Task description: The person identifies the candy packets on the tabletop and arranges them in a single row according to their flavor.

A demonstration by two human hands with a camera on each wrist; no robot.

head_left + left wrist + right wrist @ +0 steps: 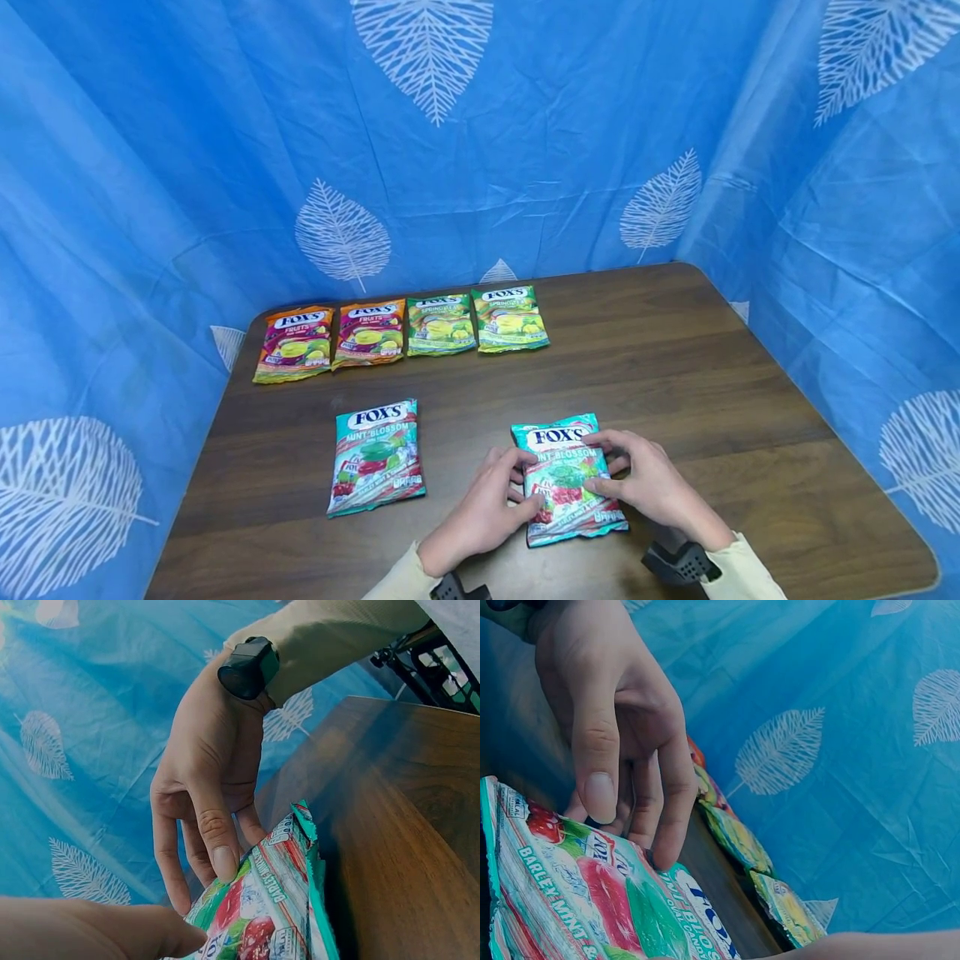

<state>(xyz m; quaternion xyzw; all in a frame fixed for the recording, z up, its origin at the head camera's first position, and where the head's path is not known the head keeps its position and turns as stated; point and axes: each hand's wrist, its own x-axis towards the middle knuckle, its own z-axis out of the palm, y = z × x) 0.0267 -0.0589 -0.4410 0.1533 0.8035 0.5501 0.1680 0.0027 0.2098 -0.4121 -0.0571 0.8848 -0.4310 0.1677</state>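
A teal Fox's candy bag (564, 479), printed with a berry and mint picture, lies near the front of the table between both hands. My left hand (487, 508) holds its left edge, thumb on the printed face and fingers bent along the side. On the opposite edge, my right hand (656, 487) grips with its thumb on the face and its index finger near the top. The left wrist view shows the right hand (210, 765) with its thumb against the bag (262, 900). Fingers beneath the bag are partly hidden.
A matching teal bag (377, 458) lies to the left. Along the back left edge of the wooden table (660, 367) is a row of two orange-purple bags (296, 346) (369, 335) and two green-yellow bags (441, 327) (511, 321). Blue curtains (562, 167) surround the table.
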